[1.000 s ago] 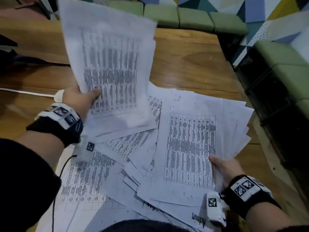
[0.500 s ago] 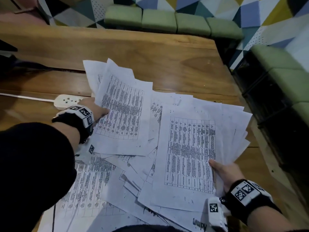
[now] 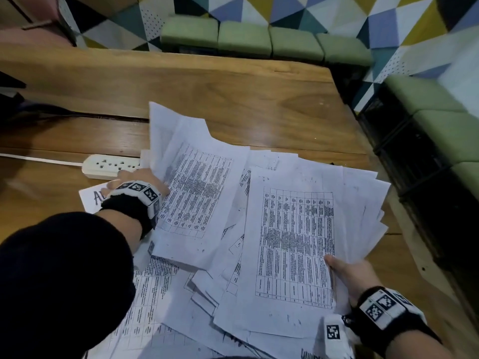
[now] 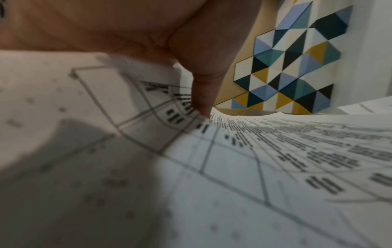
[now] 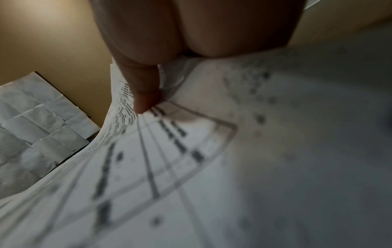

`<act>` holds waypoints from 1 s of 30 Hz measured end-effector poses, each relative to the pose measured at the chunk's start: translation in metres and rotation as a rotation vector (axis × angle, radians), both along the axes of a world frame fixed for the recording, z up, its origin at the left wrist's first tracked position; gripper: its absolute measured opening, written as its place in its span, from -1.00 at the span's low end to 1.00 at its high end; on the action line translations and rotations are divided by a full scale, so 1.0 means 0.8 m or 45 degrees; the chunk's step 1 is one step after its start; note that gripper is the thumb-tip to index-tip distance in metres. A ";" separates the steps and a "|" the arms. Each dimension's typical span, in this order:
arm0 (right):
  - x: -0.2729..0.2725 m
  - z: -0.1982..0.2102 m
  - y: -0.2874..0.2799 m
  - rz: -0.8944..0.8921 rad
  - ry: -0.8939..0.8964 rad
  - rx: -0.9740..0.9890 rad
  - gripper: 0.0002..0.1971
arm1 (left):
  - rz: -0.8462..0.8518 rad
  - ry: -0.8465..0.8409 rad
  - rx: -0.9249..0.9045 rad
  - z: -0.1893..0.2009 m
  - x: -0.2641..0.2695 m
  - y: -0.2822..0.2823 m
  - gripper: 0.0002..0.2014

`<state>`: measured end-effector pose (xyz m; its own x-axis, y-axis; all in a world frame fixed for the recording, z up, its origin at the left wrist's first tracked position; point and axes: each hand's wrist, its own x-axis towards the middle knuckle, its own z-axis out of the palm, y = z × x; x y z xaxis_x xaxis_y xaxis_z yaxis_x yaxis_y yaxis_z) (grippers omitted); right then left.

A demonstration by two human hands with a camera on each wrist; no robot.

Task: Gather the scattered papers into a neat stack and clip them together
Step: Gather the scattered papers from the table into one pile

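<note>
Printed sheets with tables lie scattered over the near part of the wooden table [image 3: 233,99]. My left hand [image 3: 140,180] grips one sheaf of papers [image 3: 197,193] by its left edge, and the sheaf lies low on the pile. In the left wrist view the thumb [image 4: 203,100] presses on the top sheet [image 4: 275,151]. My right hand [image 3: 347,273] pinches a fanned sheaf [image 3: 298,242] at its lower right corner, its thumb [image 5: 144,94] on the top page [image 5: 169,151]. Loose sheets [image 3: 155,307] lie under both. I see no clip.
A white power strip [image 3: 108,165] with its cord lies just beyond my left hand. A white card with hand lettering [image 3: 93,198] sits partly under my left wrist. Green cushioned benches [image 3: 243,37] line the far edge, and another bench [image 3: 445,130] the right.
My left hand has brought its raised sheaf down onto the pile and shifted it toward the power strip. The right hand and its fanned sheaf have stayed put.
</note>
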<state>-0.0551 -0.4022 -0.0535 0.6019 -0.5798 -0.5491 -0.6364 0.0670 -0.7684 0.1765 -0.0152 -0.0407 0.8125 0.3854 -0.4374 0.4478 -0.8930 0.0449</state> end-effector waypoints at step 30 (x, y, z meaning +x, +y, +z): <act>0.000 0.002 0.001 0.003 -0.029 -0.013 -0.68 | -0.115 -0.428 -0.600 0.096 -0.060 -0.005 -0.62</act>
